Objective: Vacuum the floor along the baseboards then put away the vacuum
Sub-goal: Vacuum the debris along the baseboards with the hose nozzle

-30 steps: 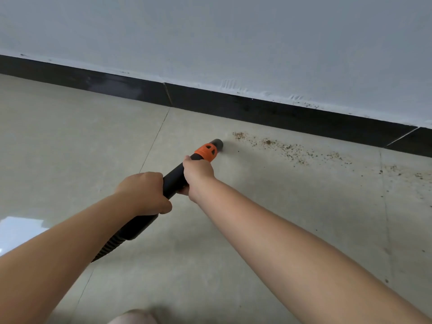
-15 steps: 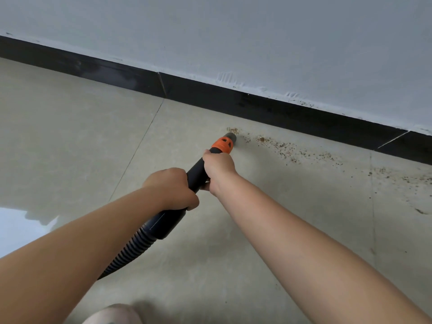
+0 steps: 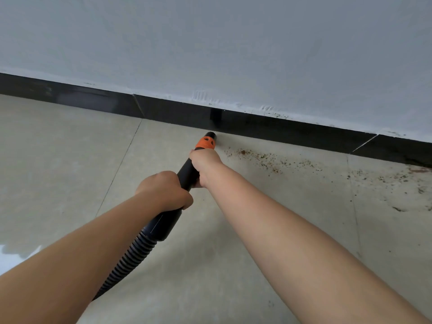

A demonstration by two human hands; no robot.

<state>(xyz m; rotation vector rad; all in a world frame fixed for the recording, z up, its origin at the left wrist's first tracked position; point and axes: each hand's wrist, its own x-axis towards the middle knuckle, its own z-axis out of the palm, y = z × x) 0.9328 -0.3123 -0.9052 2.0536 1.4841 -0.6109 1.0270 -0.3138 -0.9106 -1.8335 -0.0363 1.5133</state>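
From the lower left of the frame a ribbed hose (image 3: 121, 265) climbs to a stiff black wand (image 3: 184, 174) at centre. The left hand (image 3: 163, 191) is wrapped round the wand's lower end; the right hand (image 3: 204, 163) grips it higher, just below the orange collar (image 3: 205, 143). The hose looks limp and likely to drag, so holding the rigid wand seems best for steering. The nozzle (image 3: 211, 134) sits close to the baseboard (image 3: 292, 132); crumbs (image 3: 268, 160) trail toward the right edge.
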